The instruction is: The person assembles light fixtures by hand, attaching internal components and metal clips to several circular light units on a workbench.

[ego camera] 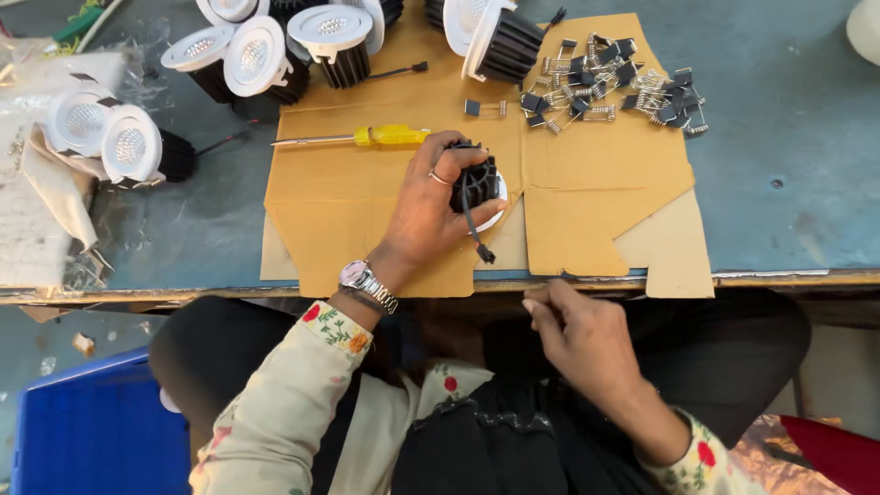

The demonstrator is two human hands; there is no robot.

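I am looking down at a blue-grey desk [788,165] with a flattened sheet of brown cardboard [587,202] lying across it as a work mat. Finished round downlights [252,60], white-rimmed with black finned bodies, are clustering along the far edge, out of the way, and two more [115,137] are lying to the left on a cloth.

My left hand [426,206] is pressing one downlight [481,188] face down on the cardboard's middle, its grip closing around the black fins so the back is facing up; a short black lead with a plug [483,254] is trailing toward me. My right hand [577,335] is hovering at the desk's near edge, fingers pinching together, though I cannot tell whether anything is in that grip.

A yellow-handled screwdriver [367,137] is lying just beyond the left hand, within easy reach. A scatter of small spring clips [610,87] is waiting at the far right.
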